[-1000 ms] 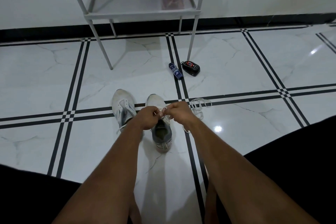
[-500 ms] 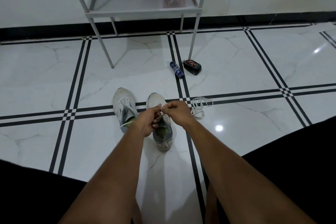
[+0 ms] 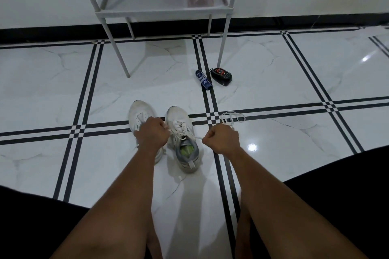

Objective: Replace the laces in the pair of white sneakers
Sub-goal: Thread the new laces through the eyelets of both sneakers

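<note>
Sneakers (image 3: 183,139) side by side on floor (image 3: 273,90); lace (image 3: 179,135) ends pinched taut in fisted left hand (image 3: 152,133) and right hand (image 3: 223,140).

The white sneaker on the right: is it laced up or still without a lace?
Laced. The right white mesh sneaker has a white lace crisscrossing its eyelets, its ends pulled sideways by the left hand and right hand.

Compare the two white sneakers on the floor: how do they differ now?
The right white sneaker shows its full lacing and open grey collar; the left white sneaker is mostly hidden behind the left hand. Both hands, left and right hand, pull the right sneaker's lace. Both sneakers point away.
</note>
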Demonstrator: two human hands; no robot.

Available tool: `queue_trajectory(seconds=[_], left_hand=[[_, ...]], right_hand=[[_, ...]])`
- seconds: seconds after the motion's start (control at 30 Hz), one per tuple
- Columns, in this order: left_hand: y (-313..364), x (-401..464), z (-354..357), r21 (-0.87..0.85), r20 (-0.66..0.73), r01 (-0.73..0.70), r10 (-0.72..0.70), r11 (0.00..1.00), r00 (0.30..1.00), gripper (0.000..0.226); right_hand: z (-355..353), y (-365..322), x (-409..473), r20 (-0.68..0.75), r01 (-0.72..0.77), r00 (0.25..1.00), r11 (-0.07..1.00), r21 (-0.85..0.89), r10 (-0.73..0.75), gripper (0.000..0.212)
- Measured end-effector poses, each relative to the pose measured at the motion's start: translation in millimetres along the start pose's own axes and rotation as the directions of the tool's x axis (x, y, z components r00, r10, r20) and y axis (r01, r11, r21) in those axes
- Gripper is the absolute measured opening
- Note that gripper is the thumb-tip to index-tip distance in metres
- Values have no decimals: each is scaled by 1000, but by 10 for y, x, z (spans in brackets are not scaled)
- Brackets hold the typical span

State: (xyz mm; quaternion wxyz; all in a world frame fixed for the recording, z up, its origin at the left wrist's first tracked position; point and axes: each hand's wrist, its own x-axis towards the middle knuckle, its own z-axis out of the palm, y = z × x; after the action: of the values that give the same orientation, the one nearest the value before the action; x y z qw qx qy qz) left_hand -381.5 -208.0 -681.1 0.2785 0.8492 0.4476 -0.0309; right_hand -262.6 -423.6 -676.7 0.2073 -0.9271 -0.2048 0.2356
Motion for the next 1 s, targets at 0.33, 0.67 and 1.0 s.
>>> queue_trajectory(seconds=[0.33, 0.67, 1.0], left_hand=[[-13, 27, 44, 27, -78, -161, 163, 987, 984, 1], [-90, -37, 142, 51, -269, -3, 17, 999, 963, 5], [109, -231, 612, -225, 365, 32, 54, 974, 929, 85]], right_hand=[[158, 108, 50, -127, 156, 976, 972, -175, -179, 15], [274, 213, 63, -248, 134, 940, 919, -370, -236, 17], [322, 290, -91, 317, -313, 937, 749, 584, 145, 22]])
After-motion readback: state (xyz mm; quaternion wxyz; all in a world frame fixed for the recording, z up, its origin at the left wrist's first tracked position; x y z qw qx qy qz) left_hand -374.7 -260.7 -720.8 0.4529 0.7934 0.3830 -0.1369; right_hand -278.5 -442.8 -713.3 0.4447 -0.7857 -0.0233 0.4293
